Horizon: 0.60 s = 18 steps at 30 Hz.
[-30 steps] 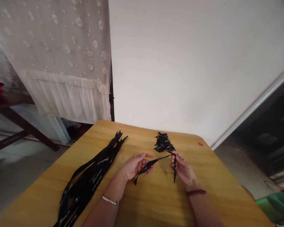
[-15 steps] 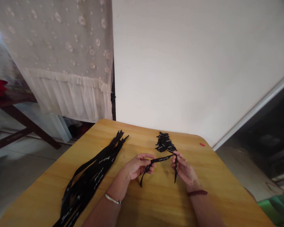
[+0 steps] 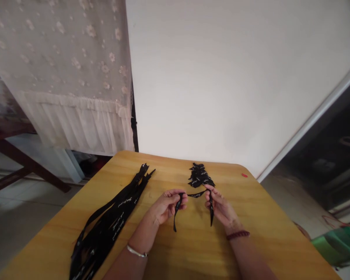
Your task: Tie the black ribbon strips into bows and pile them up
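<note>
Both hands are in view at the near centre of the yellow wooden tabletop (image 3: 186, 249), held just above it. The left hand (image 3: 165, 207) wears a silver bangle (image 3: 137, 251) on its wrist, and the right hand (image 3: 221, 210) wears a dark red beaded bracelet (image 3: 237, 235).

A black ribbon strip (image 3: 196, 195) with white script printing spans the gap between the hands. The left thumb and fingers are closed on one part of it in a firm pinch, and a short tail hangs below that grip. The right thumb and fingertips pinch it at the other side, with a second tail hanging down. No fingers are released on either hand.

At 9 o'clock from the hands, just beside the left hand, a long bundle of black ribbons (image 3: 111, 221) lies flat on the table, running diagonally toward the far edge. At 12 o'clock, near the far edge, sits a small heap of black ribbon pieces (image 3: 198, 175). A small red mark (image 3: 244, 175) is at 1 o'clock by the far corner.

Beyond the table stand a lace curtain (image 3: 61, 70) at 11 o'clock and a white wall (image 3: 221, 77) at 12 o'clock.
</note>
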### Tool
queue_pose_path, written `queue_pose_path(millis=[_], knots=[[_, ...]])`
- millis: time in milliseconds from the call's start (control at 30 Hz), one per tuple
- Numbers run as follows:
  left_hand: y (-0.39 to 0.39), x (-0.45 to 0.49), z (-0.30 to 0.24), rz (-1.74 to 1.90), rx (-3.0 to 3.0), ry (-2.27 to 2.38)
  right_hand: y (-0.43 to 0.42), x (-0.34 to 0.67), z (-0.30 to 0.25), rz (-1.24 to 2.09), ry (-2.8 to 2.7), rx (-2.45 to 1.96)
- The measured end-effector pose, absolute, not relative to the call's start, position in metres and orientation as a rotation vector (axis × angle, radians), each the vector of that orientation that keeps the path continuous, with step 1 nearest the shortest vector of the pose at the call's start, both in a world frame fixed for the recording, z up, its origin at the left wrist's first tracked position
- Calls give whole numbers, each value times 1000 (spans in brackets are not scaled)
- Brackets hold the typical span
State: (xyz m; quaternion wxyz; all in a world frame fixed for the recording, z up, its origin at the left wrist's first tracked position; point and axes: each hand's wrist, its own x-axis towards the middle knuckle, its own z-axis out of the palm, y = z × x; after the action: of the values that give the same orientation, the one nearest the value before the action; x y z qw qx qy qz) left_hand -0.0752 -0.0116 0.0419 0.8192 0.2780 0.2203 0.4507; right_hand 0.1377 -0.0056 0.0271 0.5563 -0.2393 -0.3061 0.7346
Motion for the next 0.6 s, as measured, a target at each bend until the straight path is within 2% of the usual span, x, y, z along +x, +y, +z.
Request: queue_pose_path(millis=[600], knots=[[0, -66, 32, 1194, 646, 600, -7, 131, 31, 1717, -818, -569]])
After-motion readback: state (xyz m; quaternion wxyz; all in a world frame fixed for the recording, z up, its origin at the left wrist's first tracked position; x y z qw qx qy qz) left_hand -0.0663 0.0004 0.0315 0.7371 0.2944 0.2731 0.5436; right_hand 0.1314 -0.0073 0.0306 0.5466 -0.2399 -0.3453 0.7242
